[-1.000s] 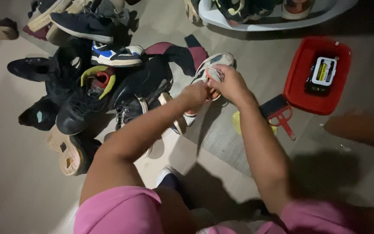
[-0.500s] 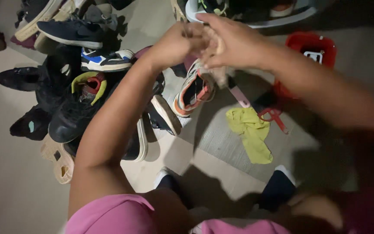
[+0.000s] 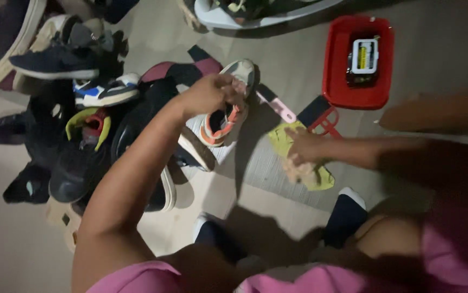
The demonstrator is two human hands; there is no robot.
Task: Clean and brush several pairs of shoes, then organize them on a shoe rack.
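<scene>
My left hand [image 3: 210, 95] grips a white sneaker with orange trim [image 3: 228, 103] by its top, holding it over the edge of the shoe pile. My right hand [image 3: 300, 153] rests on a yellow cloth [image 3: 305, 157] that lies on a grey mat [image 3: 269, 171], fingers closed on the fabric. A pink-handled brush [image 3: 276, 106] lies on the floor just beyond the cloth, and a red brush frame [image 3: 323, 119] sits beside it.
A heap of dark shoes [image 3: 77, 146] fills the left side. A red plastic tray [image 3: 360, 61] with a black and yellow item stands at the upper right. A white basin [image 3: 255, 13] with shoes is at the top. My feet in dark socks [image 3: 345, 217] are below.
Both hands were together on the raised sneaker. Now the right hand has dropped to the yellow cloth, and the left hand alone has lowered the sneaker toward the pile.
</scene>
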